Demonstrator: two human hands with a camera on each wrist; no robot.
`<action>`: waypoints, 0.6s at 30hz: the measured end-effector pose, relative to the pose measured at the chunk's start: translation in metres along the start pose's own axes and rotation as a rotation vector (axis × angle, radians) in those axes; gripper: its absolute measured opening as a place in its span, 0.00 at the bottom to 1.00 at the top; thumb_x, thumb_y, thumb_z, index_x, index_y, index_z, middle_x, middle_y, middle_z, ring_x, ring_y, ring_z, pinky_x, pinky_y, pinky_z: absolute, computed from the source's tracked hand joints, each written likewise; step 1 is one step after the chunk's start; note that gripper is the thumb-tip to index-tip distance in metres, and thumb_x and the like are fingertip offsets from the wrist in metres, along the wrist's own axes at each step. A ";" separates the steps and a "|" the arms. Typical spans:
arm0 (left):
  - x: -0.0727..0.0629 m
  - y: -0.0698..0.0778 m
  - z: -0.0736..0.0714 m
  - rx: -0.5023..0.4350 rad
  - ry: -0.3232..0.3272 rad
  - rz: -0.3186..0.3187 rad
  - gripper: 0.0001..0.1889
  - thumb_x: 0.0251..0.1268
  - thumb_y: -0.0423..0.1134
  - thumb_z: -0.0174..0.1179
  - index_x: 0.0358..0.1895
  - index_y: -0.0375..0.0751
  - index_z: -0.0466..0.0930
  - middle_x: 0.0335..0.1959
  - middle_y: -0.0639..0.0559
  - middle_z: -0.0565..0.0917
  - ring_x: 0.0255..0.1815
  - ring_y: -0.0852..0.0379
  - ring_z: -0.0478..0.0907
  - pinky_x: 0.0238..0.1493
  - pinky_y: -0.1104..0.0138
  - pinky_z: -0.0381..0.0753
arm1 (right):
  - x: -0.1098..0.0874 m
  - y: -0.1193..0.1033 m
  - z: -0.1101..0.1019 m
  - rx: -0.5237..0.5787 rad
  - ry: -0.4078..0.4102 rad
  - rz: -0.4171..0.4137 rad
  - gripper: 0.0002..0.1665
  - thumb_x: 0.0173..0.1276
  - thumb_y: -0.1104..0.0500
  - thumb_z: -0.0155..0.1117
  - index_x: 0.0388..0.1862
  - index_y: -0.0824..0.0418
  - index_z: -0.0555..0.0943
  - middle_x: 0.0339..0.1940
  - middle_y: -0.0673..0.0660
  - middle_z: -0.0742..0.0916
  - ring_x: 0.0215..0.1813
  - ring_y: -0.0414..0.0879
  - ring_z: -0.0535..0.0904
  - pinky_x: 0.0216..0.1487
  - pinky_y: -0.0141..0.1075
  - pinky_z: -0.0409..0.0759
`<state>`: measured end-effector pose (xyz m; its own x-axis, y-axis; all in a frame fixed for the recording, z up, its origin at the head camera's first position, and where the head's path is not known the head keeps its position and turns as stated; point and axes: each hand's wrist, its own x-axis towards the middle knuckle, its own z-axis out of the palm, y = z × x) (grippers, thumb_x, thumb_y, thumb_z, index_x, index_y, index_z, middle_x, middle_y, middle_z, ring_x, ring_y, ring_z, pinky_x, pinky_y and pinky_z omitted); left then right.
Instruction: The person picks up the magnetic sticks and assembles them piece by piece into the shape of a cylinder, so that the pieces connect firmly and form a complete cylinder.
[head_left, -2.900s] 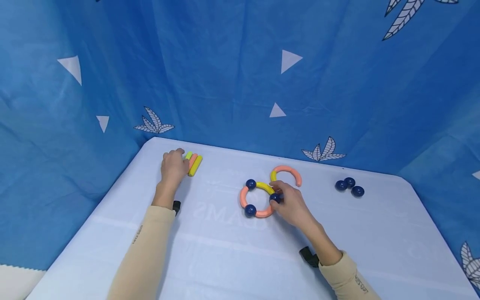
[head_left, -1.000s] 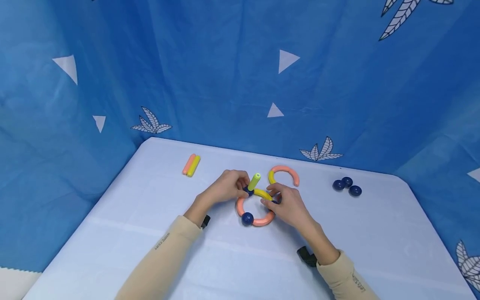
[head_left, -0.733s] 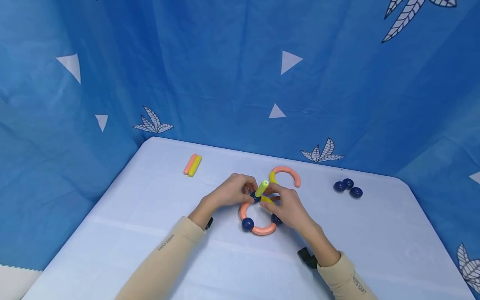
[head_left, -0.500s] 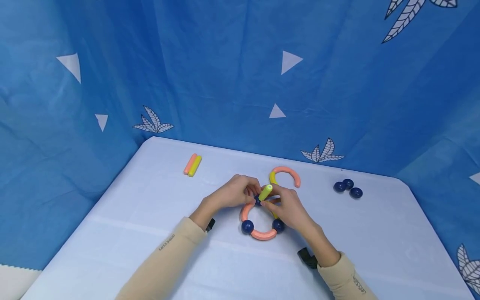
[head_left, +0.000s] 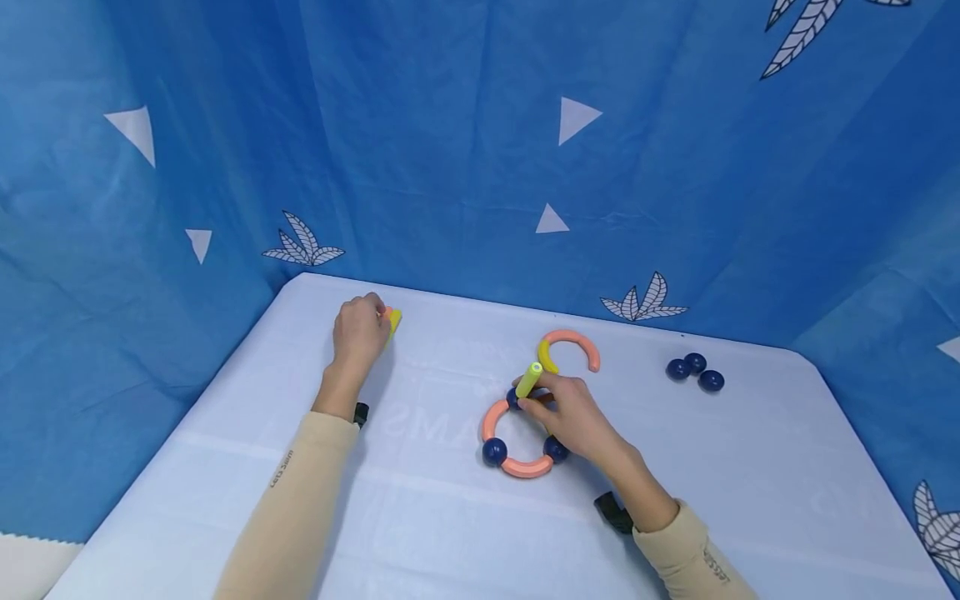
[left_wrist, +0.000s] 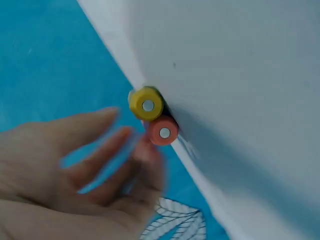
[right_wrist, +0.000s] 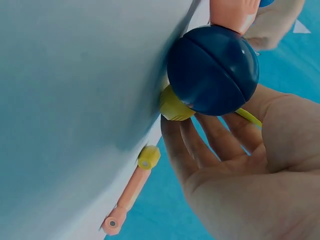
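A ring of curved pink (head_left: 527,468) and yellow magnetic rods joined by dark blue balls lies mid-table. On its far ball (head_left: 513,398) a short lime-green rod (head_left: 529,380) stands up, leaning slightly right. My right hand (head_left: 577,417) pinches around that ball at the rod's foot, its fingers partly hiding the yellow curved rod (right_wrist: 175,105). The ring's near right ball (right_wrist: 213,70) fills much of the right wrist view. At the far left, my left hand (head_left: 360,333) has its fingertips right at a straight pink rod (left_wrist: 164,131), thumb apart; a yellow rod (left_wrist: 146,104) lies alongside.
Behind the ring lies an open arc (head_left: 576,337) of pink and yellow curved rods. Three loose dark blue balls (head_left: 694,363) sit at the right. A blue curtain (head_left: 450,167) hangs behind the white-covered table (head_left: 435,517).
My left hand took the lime-green rod to the ring's far ball, then left it and went back to the straight rods. The ring turned and shifted nearer; my right hand moved onto the far ball.
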<state>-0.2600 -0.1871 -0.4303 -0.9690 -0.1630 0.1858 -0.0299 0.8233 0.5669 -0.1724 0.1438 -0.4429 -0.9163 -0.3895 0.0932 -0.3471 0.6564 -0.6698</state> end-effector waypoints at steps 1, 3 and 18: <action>0.002 -0.005 -0.002 -0.001 -0.023 -0.032 0.11 0.73 0.30 0.63 0.53 0.26 0.82 0.49 0.30 0.85 0.51 0.36 0.81 0.54 0.48 0.81 | 0.000 0.000 0.000 -0.002 -0.002 -0.006 0.16 0.74 0.59 0.72 0.57 0.61 0.85 0.54 0.58 0.91 0.56 0.55 0.89 0.57 0.48 0.87; 0.004 -0.011 -0.004 -0.001 -0.077 -0.077 0.12 0.74 0.31 0.61 0.54 0.26 0.81 0.50 0.30 0.84 0.49 0.37 0.80 0.53 0.49 0.82 | 0.000 0.001 0.001 0.000 -0.008 -0.018 0.17 0.74 0.59 0.71 0.59 0.61 0.85 0.55 0.58 0.91 0.57 0.55 0.89 0.58 0.48 0.86; 0.001 -0.008 -0.022 -0.027 -0.016 -0.148 0.15 0.67 0.34 0.69 0.47 0.24 0.79 0.41 0.32 0.81 0.44 0.38 0.78 0.47 0.51 0.81 | 0.001 0.000 0.005 -0.021 -0.042 0.027 0.17 0.69 0.59 0.77 0.55 0.56 0.86 0.54 0.53 0.91 0.57 0.52 0.88 0.59 0.50 0.85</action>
<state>-0.2554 -0.2054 -0.4170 -0.9583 -0.2727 0.0859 -0.1661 0.7757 0.6089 -0.1727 0.1401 -0.4471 -0.9163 -0.3980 0.0444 -0.3272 0.6803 -0.6558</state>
